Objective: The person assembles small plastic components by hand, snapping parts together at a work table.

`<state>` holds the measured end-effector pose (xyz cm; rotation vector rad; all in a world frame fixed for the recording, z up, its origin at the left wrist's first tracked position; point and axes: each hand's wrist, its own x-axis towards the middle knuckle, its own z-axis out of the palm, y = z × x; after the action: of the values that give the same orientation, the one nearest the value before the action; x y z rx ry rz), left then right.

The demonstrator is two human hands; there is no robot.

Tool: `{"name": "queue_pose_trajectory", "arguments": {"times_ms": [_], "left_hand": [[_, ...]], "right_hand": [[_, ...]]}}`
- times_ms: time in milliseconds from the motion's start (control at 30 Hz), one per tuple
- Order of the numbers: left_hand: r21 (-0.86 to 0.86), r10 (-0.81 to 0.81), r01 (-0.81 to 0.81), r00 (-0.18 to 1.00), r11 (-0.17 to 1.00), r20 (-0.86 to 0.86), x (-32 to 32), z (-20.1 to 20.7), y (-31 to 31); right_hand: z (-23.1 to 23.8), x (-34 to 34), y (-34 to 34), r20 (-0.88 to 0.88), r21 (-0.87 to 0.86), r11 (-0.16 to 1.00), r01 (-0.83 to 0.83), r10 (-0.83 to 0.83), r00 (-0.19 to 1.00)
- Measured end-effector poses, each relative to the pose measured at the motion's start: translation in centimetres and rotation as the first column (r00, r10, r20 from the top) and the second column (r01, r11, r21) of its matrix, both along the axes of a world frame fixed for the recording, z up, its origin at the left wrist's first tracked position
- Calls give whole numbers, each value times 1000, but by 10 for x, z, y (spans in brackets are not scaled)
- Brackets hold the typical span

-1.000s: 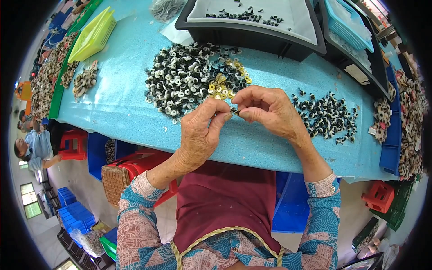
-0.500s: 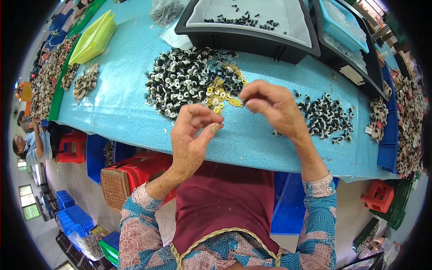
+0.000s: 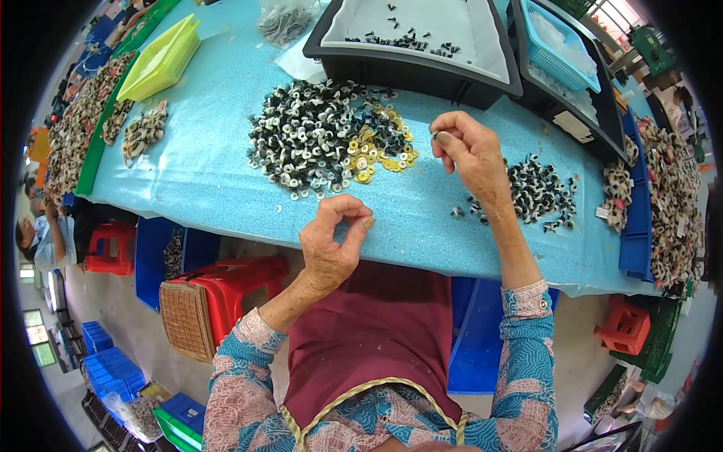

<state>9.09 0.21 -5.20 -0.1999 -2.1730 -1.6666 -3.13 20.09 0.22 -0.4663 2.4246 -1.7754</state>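
Observation:
My right hand (image 3: 474, 158) is raised over the table, right of the big pile, its thumb and forefinger pinching a small black piece (image 3: 435, 135). Lower down, near the table's front edge, my left hand (image 3: 331, 242) has thumb and forefinger brought together; whatever sits between the tips is too small to make out. Beyond the hands lies a large pile of small black-and-white pieces with white rings (image 3: 301, 135). Yellow rings (image 3: 365, 154) are heaped along its right side. Next to my right wrist spreads a smaller pile of black-and-white pieces (image 3: 541, 192).
A black tray with white lining (image 3: 410, 71) holds several small black pieces at the back. Behind its right side stands another black tray with a light-blue basket (image 3: 561, 49). A yellow-green basket (image 3: 162, 60) and spotted plush pieces (image 3: 144, 132) lie left. Red stools (image 3: 248, 282) stand below.
My right hand has moved up and away from the yellow rings, keeping its pinch. My left hand has drawn a little nearer the table's front edge. The whole view has shifted slightly.

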Motion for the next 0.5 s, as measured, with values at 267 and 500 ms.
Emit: {"name": "queue_pose_trajectory", "arguments": {"times_ms": [267, 500], "left_hand": [[92, 4, -7, 999, 996, 39, 3, -1, -3], [233, -56, 43, 997, 972, 47, 3, 4, -2]], "right_hand": [[17, 4, 8, -197, 716, 688, -118, 362, 911], [-5, -23, -17, -453, 543, 837, 71, 220, 864]]}}
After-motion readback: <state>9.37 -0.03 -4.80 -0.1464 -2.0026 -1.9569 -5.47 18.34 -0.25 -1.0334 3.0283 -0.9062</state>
